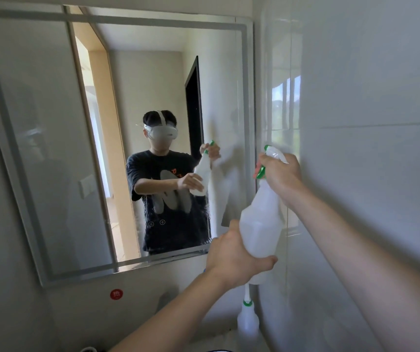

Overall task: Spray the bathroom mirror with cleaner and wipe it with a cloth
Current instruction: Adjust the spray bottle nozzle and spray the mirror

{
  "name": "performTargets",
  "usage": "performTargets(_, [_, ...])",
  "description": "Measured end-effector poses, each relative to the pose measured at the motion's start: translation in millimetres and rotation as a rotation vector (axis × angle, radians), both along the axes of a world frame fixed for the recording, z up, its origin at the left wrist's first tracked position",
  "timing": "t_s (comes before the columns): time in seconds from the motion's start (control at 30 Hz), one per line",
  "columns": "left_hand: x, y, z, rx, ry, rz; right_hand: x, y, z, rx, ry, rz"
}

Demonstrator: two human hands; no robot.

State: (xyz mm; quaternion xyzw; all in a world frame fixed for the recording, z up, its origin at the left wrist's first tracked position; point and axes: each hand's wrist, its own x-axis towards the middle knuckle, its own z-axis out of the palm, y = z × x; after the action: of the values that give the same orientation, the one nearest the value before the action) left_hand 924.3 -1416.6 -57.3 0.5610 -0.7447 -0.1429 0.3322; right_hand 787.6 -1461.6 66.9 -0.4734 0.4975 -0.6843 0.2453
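The large wall mirror (pixel 51 148) with a frosted border fills the left and middle of the head view. I hold a translucent white spray bottle (pixel 262 222) with a green and white trigger head in front of the mirror's lower right corner. My left hand (pixel 231 257) cups the bottle's base from below. My right hand (pixel 281 171) wraps the trigger head at the top. The nozzle points up and to the left, toward the glass. No cloth is in sight.
A glossy white tiled wall (pixel 368 123) stands close on the right. A second white bottle with a green collar (pixel 248 318) stands below in the corner. A round red sticker (pixel 116 294) sits on the wall under the mirror. The reflection shows a person in a dark shirt.
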Motion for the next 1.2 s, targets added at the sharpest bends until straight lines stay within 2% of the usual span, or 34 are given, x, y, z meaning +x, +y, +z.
performTargets(0.2, [-6,-2,18,-0.027,-0.001,0.004,0,-1,21,0.000,0.112,0.014])
performTargets(0.43, [-2,-7,51,-0.094,-0.040,0.006,-7,1,51,-0.057,0.128,0.016])
performTargets(0.57, [-2,-10,75,-0.151,0.008,-0.008,-4,4,71,-0.147,-0.004,0.202])
performTargets(0.63, [-3,-11,85,-0.173,0.045,-0.005,1,4,76,-0.173,0.010,0.259])
performTargets(0.73, [-5,-10,93,-0.197,0.052,0.009,9,1,84,-0.230,0.014,0.165])
performTargets(0.97, [-3,-9,97,-0.174,0.054,0.003,16,10,93,-0.167,0.073,0.023])
performTargets(1.1, [-5,-7,107,-0.193,0.036,0.004,12,12,102,-0.168,0.070,0.048])
performTargets(1.2, [-4,-9,118,-0.250,-0.012,0.007,5,13,117,-0.178,0.018,0.157])
